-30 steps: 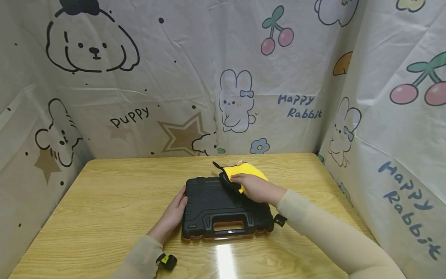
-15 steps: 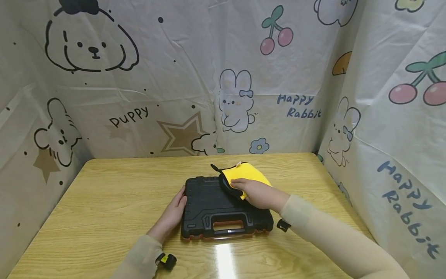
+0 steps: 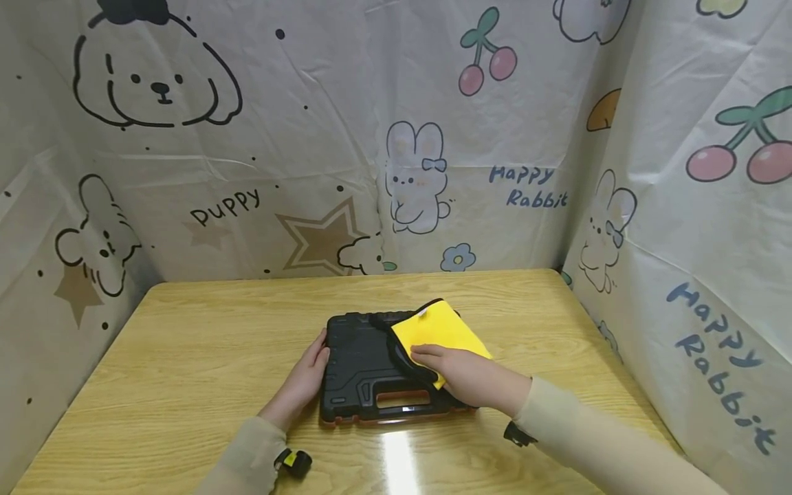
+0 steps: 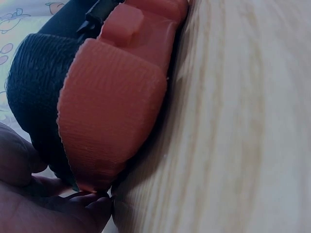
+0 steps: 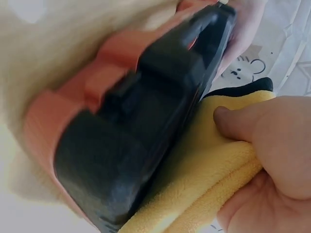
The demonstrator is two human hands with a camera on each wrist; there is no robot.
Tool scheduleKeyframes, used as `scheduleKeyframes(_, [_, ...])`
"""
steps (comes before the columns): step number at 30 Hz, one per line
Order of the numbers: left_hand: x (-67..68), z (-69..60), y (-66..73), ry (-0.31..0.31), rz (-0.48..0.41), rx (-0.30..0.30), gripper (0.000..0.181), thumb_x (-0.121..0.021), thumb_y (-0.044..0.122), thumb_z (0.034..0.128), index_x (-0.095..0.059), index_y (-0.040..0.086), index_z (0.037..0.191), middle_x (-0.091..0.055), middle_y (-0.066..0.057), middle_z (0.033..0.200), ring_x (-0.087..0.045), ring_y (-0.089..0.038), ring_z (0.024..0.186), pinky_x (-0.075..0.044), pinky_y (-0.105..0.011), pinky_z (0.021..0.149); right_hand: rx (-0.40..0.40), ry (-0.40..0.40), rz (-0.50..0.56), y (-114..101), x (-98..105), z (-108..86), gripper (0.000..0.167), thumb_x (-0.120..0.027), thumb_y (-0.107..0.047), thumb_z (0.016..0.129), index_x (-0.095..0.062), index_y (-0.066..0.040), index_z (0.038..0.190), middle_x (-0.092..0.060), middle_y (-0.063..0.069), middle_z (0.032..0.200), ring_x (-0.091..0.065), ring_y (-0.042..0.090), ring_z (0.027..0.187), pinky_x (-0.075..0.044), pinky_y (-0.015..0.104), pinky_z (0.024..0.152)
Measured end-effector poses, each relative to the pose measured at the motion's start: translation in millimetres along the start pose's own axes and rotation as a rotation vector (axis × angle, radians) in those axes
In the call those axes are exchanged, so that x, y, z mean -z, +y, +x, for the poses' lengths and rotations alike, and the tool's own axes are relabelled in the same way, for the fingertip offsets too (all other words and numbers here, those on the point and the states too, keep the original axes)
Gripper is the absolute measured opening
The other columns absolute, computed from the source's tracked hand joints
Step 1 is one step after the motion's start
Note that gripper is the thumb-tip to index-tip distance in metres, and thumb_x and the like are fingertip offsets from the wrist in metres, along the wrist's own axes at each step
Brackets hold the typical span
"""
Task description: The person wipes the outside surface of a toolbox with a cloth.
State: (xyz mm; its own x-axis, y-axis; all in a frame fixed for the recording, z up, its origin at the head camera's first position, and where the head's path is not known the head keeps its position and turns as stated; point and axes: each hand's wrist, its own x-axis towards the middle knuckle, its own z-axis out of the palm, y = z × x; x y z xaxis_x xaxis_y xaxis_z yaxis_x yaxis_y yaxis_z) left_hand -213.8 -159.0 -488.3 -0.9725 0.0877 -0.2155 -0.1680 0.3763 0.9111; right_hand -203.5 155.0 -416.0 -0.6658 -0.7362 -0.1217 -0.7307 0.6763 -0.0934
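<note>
A black plastic carrying case point(image 3: 357, 375) with an orange-red lower half lies flat on the wooden table, its handle toward me. My left hand point(image 3: 304, 378) holds the case's left side; in the left wrist view its thumb and fingers point(image 4: 97, 211) meet the case edge close to the tabletop. Over the right part of the lid lies a yellow cleaning cloth point(image 3: 436, 326) with a black border. My right hand point(image 3: 467, 375) holds it against the case. In the right wrist view the thumb lies over the folded cloth point(image 5: 194, 174), and the other fingers are partly hidden.
The wooden table point(image 3: 216, 344) extends around the case. Behind it and along both sides hang white printed curtains point(image 3: 309, 137). A small black wrist camera point(image 3: 295, 463) is strapped to the left sleeve, and another camera point(image 3: 518, 434) to the right.
My right hand has drawn the cloth toward me and slightly right across the lid. The cloth's near edge now reaches the handle area. My left hand and the case stay nearly still.
</note>
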Motion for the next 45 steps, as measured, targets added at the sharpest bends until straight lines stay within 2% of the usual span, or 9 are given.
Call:
scheduleKeyframes(6, [0.5, -0.2, -0.5, -0.004, 0.006, -0.001, 0.058, -0.030, 0.022, 0.1144, -0.010, 0.009, 0.167, -0.008, -0.024, 0.172, -0.004, -0.043, 0.159, -0.008, -0.061, 0.128, 0.019, 0.016, 0.018, -13, -1, -19.3, 0.064, -0.067, 0.011, 0.089, -0.053, -0.006, 0.150, -0.050, 0.007, 0.158, -0.069, 0.014, 0.116, -0.057, 0.017, 0.083])
scheduleKeyframes(16, [1.1, -0.4, 1.8, -0.007, 0.007, 0.011, 0.058, -0.029, 0.025, 0.1147, -0.009, 0.010, 0.167, -0.006, -0.022, 0.172, -0.003, -0.043, 0.159, -0.008, -0.061, 0.128, 0.057, 0.035, 0.005, -30, -4, -47.1, 0.069, -0.063, 0.018, 0.087, -0.052, -0.007, 0.151, -0.048, 0.006, 0.159, -0.058, 0.020, 0.135, -0.055, 0.014, 0.081])
scheduleKeyframes(23, [0.9, -0.1, 2.3, -0.013, 0.005, 0.008, 0.058, -0.029, 0.025, 0.1147, -0.009, 0.010, 0.167, -0.006, -0.022, 0.173, -0.003, -0.042, 0.159, -0.008, -0.061, 0.128, 0.060, 0.028, 0.043, -39, -4, -63.1, 0.074, -0.066, 0.019, 0.084, -0.051, -0.008, 0.152, -0.047, 0.005, 0.160, -0.057, 0.019, 0.136, -0.052, 0.011, 0.076])
scheduleKeyframes(29, [0.8, -0.9, 3.1, -0.017, 0.011, 0.005, 0.058, -0.029, 0.024, 0.1147, -0.009, 0.009, 0.167, -0.006, -0.023, 0.172, -0.003, -0.043, 0.159, -0.008, -0.061, 0.128, 0.085, 0.012, -0.003, -42, -6, -66.8, 0.071, -0.067, 0.015, 0.087, -0.051, -0.009, 0.152, -0.047, 0.004, 0.160, -0.054, 0.017, 0.140, -0.054, 0.011, 0.083])
scheduleKeyframes(34, [0.0, -0.8, 2.6, -0.013, 0.016, 0.010, 0.058, -0.029, 0.024, 0.1147, -0.009, 0.009, 0.167, -0.007, -0.023, 0.172, -0.004, -0.044, 0.159, -0.008, -0.061, 0.128, 0.090, 0.037, 0.001, -41, -5, -65.4, 0.072, -0.069, 0.017, 0.084, -0.054, -0.008, 0.150, -0.050, 0.004, 0.158, -0.056, 0.016, 0.137, -0.053, 0.010, 0.081])
scheduleKeyframes(41, [-1.1, 0.5, 0.1, 0.005, 0.032, -0.007, 0.058, -0.031, 0.023, 0.1144, -0.011, 0.008, 0.167, -0.010, -0.025, 0.171, -0.007, -0.045, 0.158, -0.010, -0.061, 0.128, 0.074, 0.050, 0.062, -36, -1, -60.0, 0.073, -0.063, 0.022, 0.081, -0.055, -0.007, 0.148, -0.052, 0.006, 0.157, -0.063, 0.016, 0.127, -0.047, 0.009, 0.070])
scheduleKeyframes(45, [-0.9, 0.3, 0.0, 0.012, 0.030, -0.001, 0.057, -0.031, 0.022, 0.1142, -0.012, 0.009, 0.167, -0.010, -0.024, 0.171, -0.007, -0.044, 0.158, -0.010, -0.061, 0.128, 0.043, 0.048, 0.112, -31, 0, -53.3, 0.074, -0.061, 0.023, 0.080, -0.056, -0.007, 0.148, -0.052, 0.007, 0.155, -0.067, 0.014, 0.118, -0.048, 0.011, 0.069])
